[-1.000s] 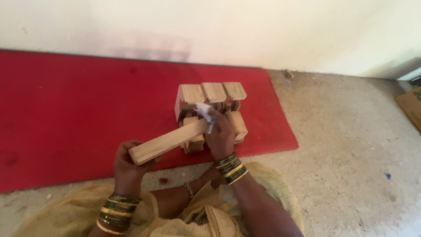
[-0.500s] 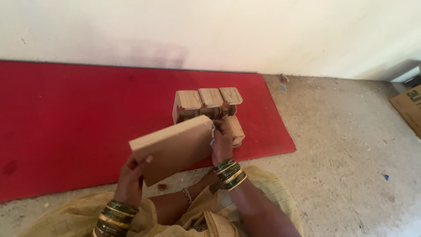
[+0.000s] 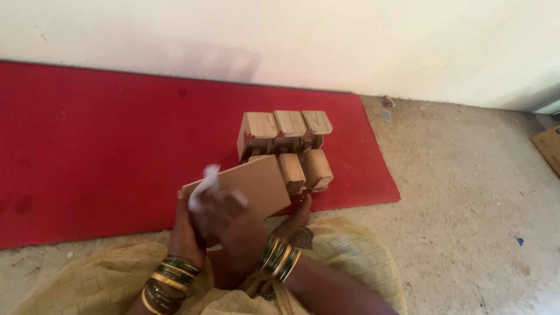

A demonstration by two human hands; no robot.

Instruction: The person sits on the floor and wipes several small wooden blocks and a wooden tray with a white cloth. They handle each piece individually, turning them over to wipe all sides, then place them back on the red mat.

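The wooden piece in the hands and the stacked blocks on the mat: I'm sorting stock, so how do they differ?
The wooden piece is a broad flat slab; the stacked blocks are small and chunky. It is held tilted off the floor between left hand and right hand; they rest untouched on the red mat. Both are pale bare wood.

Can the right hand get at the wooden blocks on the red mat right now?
Probably not at once: the right hand is pressing a white cloth on the wooden board, which lies between it and the wooden blocks.
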